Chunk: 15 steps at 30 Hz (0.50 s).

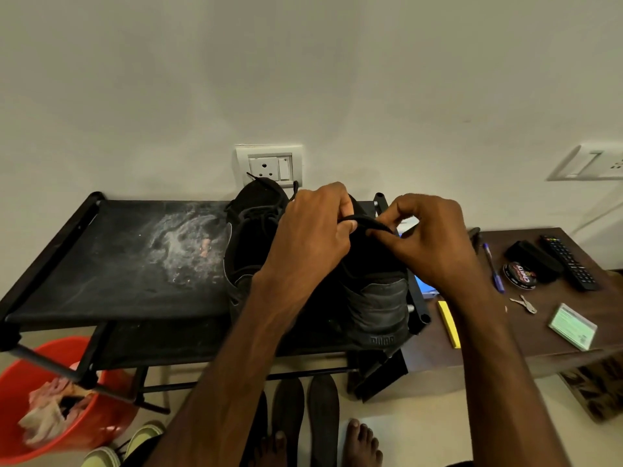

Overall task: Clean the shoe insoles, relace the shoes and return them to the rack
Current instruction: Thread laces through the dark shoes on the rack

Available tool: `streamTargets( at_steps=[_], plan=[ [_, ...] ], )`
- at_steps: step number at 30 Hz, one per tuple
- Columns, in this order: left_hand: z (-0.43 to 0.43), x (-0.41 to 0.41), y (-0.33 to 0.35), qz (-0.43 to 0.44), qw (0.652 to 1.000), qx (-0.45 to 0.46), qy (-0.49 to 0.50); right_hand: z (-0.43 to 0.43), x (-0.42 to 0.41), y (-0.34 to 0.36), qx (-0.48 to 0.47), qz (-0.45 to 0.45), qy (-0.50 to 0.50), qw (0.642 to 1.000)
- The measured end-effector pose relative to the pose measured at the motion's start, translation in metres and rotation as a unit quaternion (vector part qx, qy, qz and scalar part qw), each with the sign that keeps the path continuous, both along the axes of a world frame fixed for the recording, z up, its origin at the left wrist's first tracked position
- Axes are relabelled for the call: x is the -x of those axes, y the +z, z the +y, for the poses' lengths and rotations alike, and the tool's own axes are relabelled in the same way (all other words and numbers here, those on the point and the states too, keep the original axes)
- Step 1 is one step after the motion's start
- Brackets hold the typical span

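Your left hand and right hand are raised close together over the black shoe directly beneath them. Each hand pinches the same black lace between thumb and curled fingers, and a short run of it stretches between them. The shoe is dark all over, with a smoother grey-black heel panel and raised lettering low on the heel, which faces you. Just left of your left hand sits the second shoe, matte black, its laces threaded and loose ends sticking up at the toe. Both shoes stand side by side on the top shelf of the black rack, whose fabric farther left of your left hand carries a pale dusty smear. Below your forearms, on the floor, two dark insoles lie side by side.

Far down to the left of your left arm, an orange bucket sits partly under the rack and holds crumpled pale cloths. Right of your right hand, a round polish tin rests lid-on upon the brown side table.
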<state>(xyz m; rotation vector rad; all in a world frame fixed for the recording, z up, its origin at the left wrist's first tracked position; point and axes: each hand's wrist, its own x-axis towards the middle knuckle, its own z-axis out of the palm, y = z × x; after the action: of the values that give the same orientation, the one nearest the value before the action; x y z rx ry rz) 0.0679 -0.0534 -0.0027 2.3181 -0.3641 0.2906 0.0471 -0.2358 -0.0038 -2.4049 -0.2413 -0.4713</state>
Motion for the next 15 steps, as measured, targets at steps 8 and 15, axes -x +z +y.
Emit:
streamTargets(
  at_steps=[8, 15],
  plan=[
    [-0.0053, 0.0105, 0.0024, -0.020, 0.998, -0.065, -0.017, -0.0011, -0.0014, 0.0010, -0.003, 0.009, -0.031, 0.999],
    [-0.0052, 0.0082, 0.0011, -0.015, 0.999, -0.006, 0.044, -0.0036, -0.0020, 0.0022, -0.016, 0.028, 0.011, 0.999]
  ],
)
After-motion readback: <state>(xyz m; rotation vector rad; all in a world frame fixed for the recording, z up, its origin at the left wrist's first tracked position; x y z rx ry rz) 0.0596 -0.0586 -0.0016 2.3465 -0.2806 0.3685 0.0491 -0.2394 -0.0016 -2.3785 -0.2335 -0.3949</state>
